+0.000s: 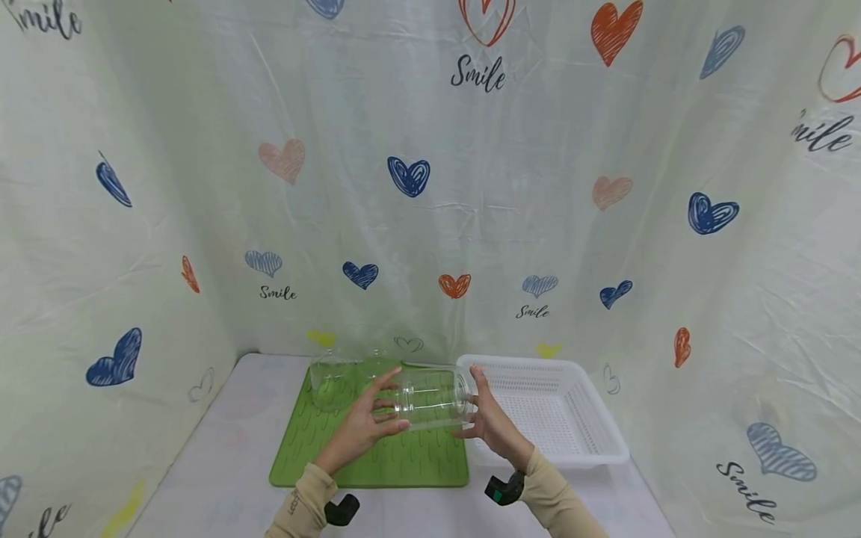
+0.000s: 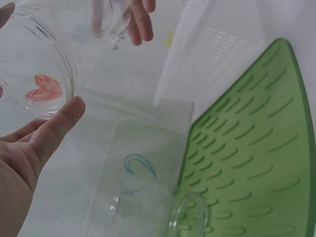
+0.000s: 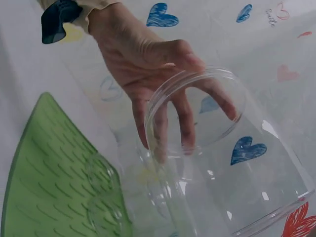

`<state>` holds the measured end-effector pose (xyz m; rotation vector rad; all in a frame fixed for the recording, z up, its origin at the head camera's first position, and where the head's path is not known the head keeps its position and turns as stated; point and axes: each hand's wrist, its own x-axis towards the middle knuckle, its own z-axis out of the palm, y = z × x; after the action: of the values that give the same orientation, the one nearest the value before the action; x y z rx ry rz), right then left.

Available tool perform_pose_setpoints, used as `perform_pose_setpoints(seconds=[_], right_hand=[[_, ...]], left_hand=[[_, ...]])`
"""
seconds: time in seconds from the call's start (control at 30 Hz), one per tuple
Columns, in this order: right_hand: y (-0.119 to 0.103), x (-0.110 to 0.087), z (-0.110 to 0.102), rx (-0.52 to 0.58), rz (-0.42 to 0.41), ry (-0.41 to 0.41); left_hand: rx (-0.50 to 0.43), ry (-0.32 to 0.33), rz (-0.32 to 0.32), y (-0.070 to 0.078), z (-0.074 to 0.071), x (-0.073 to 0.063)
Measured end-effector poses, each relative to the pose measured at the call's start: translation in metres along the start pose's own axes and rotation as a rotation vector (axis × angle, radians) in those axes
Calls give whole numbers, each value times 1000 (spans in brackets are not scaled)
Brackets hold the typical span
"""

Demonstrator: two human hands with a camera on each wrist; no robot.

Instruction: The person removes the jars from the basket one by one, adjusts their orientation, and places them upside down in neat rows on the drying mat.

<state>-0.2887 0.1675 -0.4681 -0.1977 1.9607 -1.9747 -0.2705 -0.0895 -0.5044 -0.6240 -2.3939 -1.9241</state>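
Observation:
Both hands hold a clear cylindrical jar on its side above the green mat. My left hand grips its left end, with thumb and fingers spread around the rim. At the other end, my right hand holds the jar with its fingers spread. The right wrist view shows the left hand at the thick rim of the jar; some fingers show through the clear wall. The right hand is partly cut off in the left wrist view.
Clear glass vessels stand at the back of the mat, partly blending into it. A white perforated basket sits right of the mat on the white-covered table. A curtain printed with hearts surrounds the table's back and sides.

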Motion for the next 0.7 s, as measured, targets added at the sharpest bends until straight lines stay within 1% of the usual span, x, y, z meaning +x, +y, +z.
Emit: perform_pose_setpoints(seconds=[0.1,0.27,0.37,0.5,0.7], right_hand=[[2,1,-1,44,24,-34],[6,3,-4,89,44,-63],[7,4,-6,89,53,-74],[6,4,-6,83,61,-81],[8,3,-6,96,59,-94]], left_hand=[[7,-2,3,0,0,-1],[9,-10,-6,-1,0,-1],[8,-11,-10,-1,-1,-1],[9,-15,5,-2,-1,-2],[24,-37,-15,-2,-5,-4]])
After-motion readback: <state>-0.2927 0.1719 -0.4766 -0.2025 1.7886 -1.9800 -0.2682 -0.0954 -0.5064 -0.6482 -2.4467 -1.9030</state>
